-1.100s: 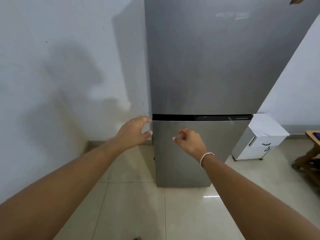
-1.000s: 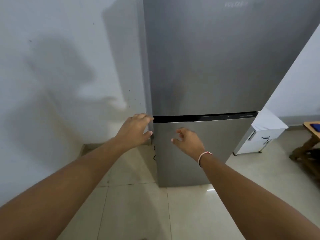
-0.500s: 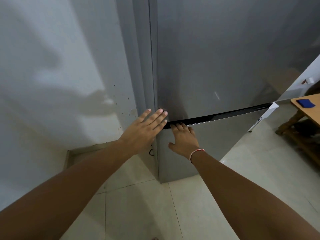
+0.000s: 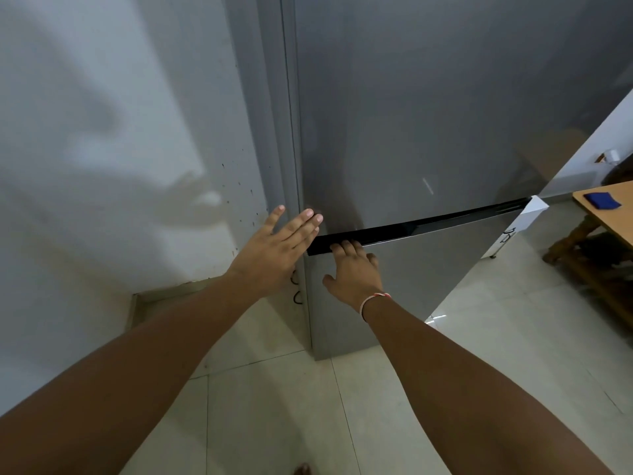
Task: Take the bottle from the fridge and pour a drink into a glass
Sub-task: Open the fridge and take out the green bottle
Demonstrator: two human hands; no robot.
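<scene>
The person is standing close to the fridge (image 4: 428, 114), both arms reaching out toward its left edge. The left hand (image 4: 277, 248) is lying flat and fully spread, fingers straight, pressing on the corner where the upper door meets the side panel, gripping nothing. Just to the right of it and slightly lower, the right hand (image 4: 354, 272) is hooking its fingertips (image 4: 346, 246) into the black recessed slot (image 4: 428, 224) running between the upper and lower doors; the fingers are curling over the lip, the thumb is sticking out to the side.

The bottle and the glass are not showing anywhere; the bottle is presumably still behind these shut doors.

The doors are looking stiff, smooth and rather slick, brushed metal with no handle standing proud, so that slot is seeming the only sensible place to take hold. I am guessing the door will be feeling heavy at first against its seal, then swinging freely.

The fridge is standing upright, its long axis vertical, its front facing the person. The slot is running sideways away from the right hand, toward the wooden table (image 4: 613, 214) far off to the right.
</scene>
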